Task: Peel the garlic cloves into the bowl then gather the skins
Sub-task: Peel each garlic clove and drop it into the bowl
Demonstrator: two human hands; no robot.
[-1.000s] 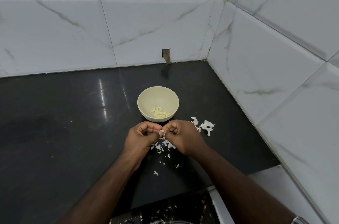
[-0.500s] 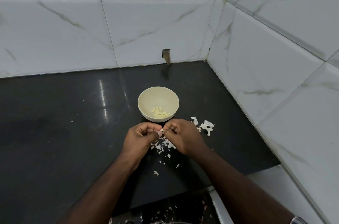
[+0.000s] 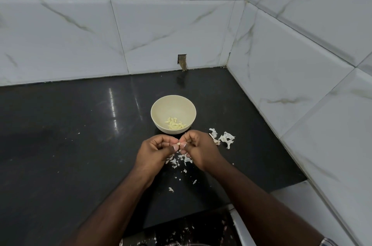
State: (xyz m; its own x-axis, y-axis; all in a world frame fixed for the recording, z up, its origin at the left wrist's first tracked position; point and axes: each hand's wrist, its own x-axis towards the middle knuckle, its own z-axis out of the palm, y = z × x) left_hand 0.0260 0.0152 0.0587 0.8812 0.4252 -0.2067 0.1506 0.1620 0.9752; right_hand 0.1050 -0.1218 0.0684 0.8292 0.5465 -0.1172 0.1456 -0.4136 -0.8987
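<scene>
A cream bowl (image 3: 161,104) stands on the black counter (image 3: 70,135) and holds several peeled garlic cloves (image 3: 175,123). Just in front of it my left hand (image 3: 154,152) and my right hand (image 3: 199,150) meet, fingers curled. Together they pinch one small garlic clove (image 3: 179,144) between fingertips and thumbs. White garlic skins (image 3: 178,160) lie scattered on the counter under my hands. A bigger clump of skins (image 3: 226,139) sits to the right of the bowl.
White marble-look tiled walls (image 3: 302,64) close the counter at the back and right, forming a corner. The counter's front edge steps down near my forearms, with more skin flakes (image 3: 181,233) on the lower dark surface. A small notch (image 3: 182,60) is cut in the back wall.
My hands stay in the same spot in front of the bowl; the fingertips have shifted slightly on the clove.
</scene>
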